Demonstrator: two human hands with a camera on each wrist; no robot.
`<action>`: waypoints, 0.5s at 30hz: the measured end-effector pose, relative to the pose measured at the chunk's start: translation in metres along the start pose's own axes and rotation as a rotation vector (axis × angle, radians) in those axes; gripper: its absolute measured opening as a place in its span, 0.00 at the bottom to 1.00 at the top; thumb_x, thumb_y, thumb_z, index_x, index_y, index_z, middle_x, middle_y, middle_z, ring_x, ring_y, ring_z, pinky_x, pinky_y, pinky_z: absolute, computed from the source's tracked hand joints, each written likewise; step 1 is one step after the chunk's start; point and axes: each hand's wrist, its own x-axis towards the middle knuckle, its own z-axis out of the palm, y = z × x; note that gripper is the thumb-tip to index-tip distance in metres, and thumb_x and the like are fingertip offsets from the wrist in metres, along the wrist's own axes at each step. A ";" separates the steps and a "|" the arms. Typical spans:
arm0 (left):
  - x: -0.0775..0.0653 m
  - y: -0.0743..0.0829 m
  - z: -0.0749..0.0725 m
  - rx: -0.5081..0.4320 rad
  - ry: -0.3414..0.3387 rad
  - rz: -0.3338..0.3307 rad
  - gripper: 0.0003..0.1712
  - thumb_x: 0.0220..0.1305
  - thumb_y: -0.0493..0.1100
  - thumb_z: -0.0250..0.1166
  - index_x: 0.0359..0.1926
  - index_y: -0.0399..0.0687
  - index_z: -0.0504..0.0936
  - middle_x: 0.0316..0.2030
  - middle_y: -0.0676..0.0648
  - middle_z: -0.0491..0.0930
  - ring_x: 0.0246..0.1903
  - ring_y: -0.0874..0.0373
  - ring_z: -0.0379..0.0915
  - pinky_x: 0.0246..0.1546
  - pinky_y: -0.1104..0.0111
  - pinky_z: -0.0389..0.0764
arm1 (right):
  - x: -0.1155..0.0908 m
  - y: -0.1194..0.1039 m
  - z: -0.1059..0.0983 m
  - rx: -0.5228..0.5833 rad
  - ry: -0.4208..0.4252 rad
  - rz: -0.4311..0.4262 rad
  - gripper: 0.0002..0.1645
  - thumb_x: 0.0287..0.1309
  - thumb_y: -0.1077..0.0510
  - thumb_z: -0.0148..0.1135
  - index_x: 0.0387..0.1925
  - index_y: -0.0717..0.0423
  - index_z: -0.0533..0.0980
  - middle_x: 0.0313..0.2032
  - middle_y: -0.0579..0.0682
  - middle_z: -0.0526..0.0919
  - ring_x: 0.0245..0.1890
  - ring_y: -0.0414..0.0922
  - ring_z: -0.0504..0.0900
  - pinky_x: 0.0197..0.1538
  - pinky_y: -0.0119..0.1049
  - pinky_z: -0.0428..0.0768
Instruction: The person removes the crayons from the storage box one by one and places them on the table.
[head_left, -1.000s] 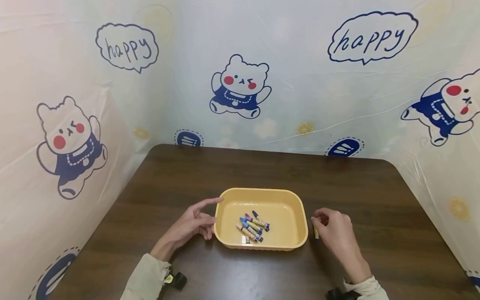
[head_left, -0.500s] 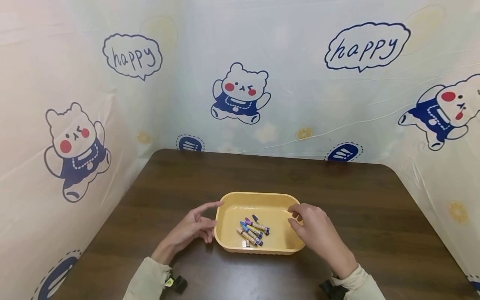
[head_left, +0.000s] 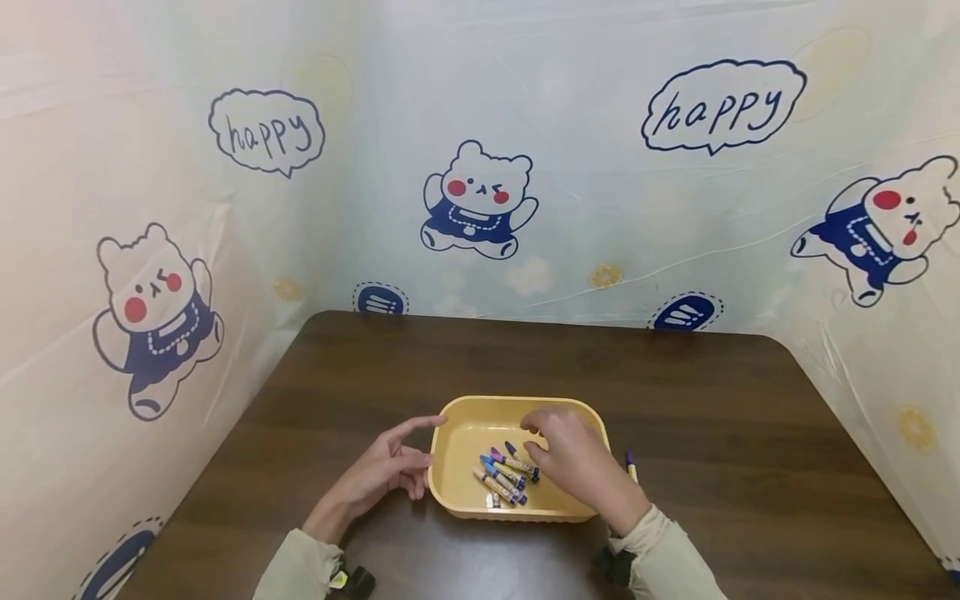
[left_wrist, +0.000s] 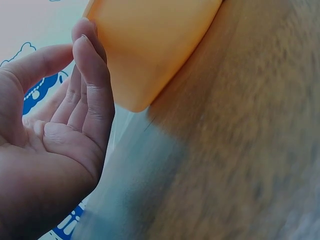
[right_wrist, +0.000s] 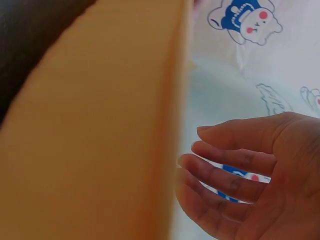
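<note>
A yellow plastic basin [head_left: 480, 406] stands on the table, with several crayons [head_left: 504, 475] loosely heaped on its floor. My left hand [head_left: 386, 462] is at the basin's left side, the index fingertip on the rim and the thumb lower down by the wall. In the left wrist view its other fingers lie bent beside the orange-looking wall. Over the right part of the basin is my right hand [head_left: 581, 458], fingers loosely curved, thumb apart, nothing between them in the right wrist view. One purple-tipped crayon [head_left: 632, 467] lies outside, right of the basin, partly hidden by the right arm.
The dark wooden table [head_left: 360, 367] has rounded back corners. Behind and at both sides hangs a pale printed curtain [head_left: 585, 208] with bears and speech bubbles. A black wrist camera [head_left: 615, 567] sits on the right sleeve.
My right hand has moved left from the crayon beside the basin, across the rim, to above the basin's inside. The lone crayon stays on the table. The left hand has kept its place at the rim.
</note>
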 end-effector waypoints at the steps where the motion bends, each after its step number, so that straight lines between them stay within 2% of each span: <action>1: 0.000 0.000 0.000 0.000 -0.001 0.004 0.35 0.71 0.34 0.59 0.75 0.44 0.57 0.24 0.45 0.84 0.20 0.57 0.79 0.24 0.68 0.83 | 0.001 0.000 0.004 0.005 -0.008 -0.004 0.12 0.52 0.64 0.73 0.40 0.58 0.85 0.40 0.51 0.87 0.39 0.45 0.84 0.41 0.41 0.83; 5: 0.001 -0.001 0.001 -0.012 -0.003 0.011 0.35 0.71 0.34 0.59 0.74 0.44 0.58 0.24 0.46 0.84 0.20 0.58 0.79 0.24 0.68 0.83 | 0.001 0.003 0.021 -0.014 -0.065 0.000 0.13 0.52 0.63 0.73 0.41 0.59 0.84 0.40 0.53 0.86 0.39 0.49 0.84 0.39 0.45 0.83; 9: -0.001 -0.003 0.002 -0.023 -0.008 0.006 0.35 0.71 0.32 0.57 0.74 0.42 0.56 0.24 0.46 0.83 0.20 0.57 0.79 0.24 0.67 0.83 | -0.001 0.006 0.037 -0.048 -0.127 -0.009 0.12 0.52 0.63 0.72 0.40 0.59 0.84 0.34 0.52 0.83 0.34 0.49 0.82 0.34 0.44 0.82; 13: -0.003 -0.002 0.002 -0.017 -0.006 0.006 0.35 0.71 0.33 0.57 0.74 0.41 0.55 0.24 0.46 0.83 0.20 0.58 0.79 0.24 0.68 0.82 | -0.001 0.007 0.047 -0.041 -0.131 -0.024 0.04 0.51 0.66 0.70 0.30 0.57 0.82 0.27 0.47 0.78 0.26 0.43 0.76 0.26 0.37 0.75; 15: -0.002 0.000 0.002 -0.010 -0.004 0.006 0.34 0.71 0.33 0.57 0.74 0.42 0.56 0.24 0.46 0.83 0.20 0.58 0.79 0.24 0.68 0.82 | 0.000 0.008 0.050 -0.041 -0.123 -0.025 0.07 0.52 0.66 0.68 0.25 0.55 0.78 0.24 0.45 0.73 0.24 0.41 0.71 0.23 0.34 0.70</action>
